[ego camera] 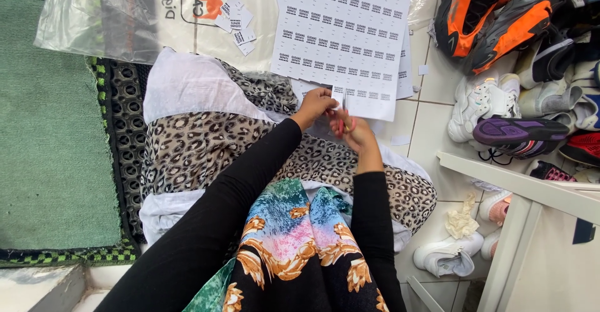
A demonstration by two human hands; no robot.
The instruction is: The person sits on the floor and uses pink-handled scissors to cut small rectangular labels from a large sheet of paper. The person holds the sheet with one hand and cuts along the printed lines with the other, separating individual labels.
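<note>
While both hands meet, paper gets cut.
Right hand [351,127] grips pink-handled scissors [345,113]; left hand [315,102] pinches the label sheet [342,34] edge.

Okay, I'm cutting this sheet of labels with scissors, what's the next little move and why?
Probably close the scissors for another short snip: the right hand has them at the bottom edge of the label sheet, and the left hand pinches the paper beside them, holding it steady.
</note>
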